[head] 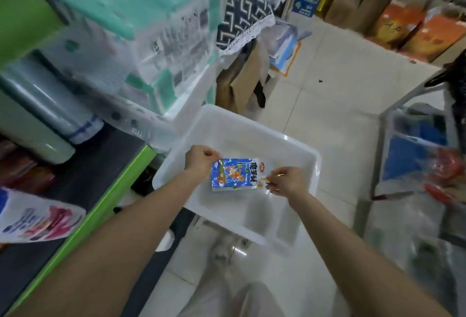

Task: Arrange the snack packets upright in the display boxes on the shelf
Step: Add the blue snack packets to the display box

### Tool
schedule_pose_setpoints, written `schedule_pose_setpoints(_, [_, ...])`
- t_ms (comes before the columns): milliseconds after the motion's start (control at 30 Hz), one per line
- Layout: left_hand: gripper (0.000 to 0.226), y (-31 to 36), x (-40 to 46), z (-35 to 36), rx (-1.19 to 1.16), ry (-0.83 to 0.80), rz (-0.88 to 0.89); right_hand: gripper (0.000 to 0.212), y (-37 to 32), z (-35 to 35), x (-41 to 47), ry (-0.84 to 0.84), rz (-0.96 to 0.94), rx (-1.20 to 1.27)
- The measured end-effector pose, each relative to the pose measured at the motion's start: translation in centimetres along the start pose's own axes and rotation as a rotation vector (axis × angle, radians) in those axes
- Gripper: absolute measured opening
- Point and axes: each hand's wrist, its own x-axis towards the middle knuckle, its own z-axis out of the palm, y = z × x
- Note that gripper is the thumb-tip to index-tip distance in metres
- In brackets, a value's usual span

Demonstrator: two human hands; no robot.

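Note:
A blue and white snack packet (235, 175) with a cartoon print is held flat over a white plastic bin (290, 145). My left hand (200, 161) grips its left end with curled fingers. My right hand (286, 181) pinches its right edge between thumb and fingers. The packet seems to be the top of a thin stack. No display boxes can be made out in this view.
A green-edged dark shelf (108, 188) runs along the left, with a pink and white bag (37, 218) and stacked clear storage boxes with teal lids (161, 46). A wire rack (413, 155) holding bagged goods stands at right. Pale tiled floor (335, 94) lies ahead.

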Motion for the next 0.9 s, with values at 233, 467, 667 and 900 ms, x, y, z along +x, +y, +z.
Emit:
schedule_pose_setpoints(233, [0.017, -2.5, 2.5, 1.9, 0.062, -0.174, 0.046, 0.024, 1.9, 1.1, 4.0, -0.018, 0.088, -0.097])
schedule_pose_setpoints(467, [0.054, -3.4, 2.5, 2.1, 0.37, -0.392, 0.149, 0.035, 1.5, 1.0, 5.0, -0.129, -0.039, -0.429])
schedule_pose_setpoints(667, [0.049, -2.8, 1.2, 1.5, 0.833, -0.411, 0.198, 0.044, 0.6, 0.3, 3.6, -0.218, -0.193, -0.807])
schedule_pose_setpoints(900, [0.037, -0.8, -2.4, -0.5, 1.018, -0.19, 0.151, 0.037, -2.5, 0.6, 1.0, -0.235, -0.403, -1.006])
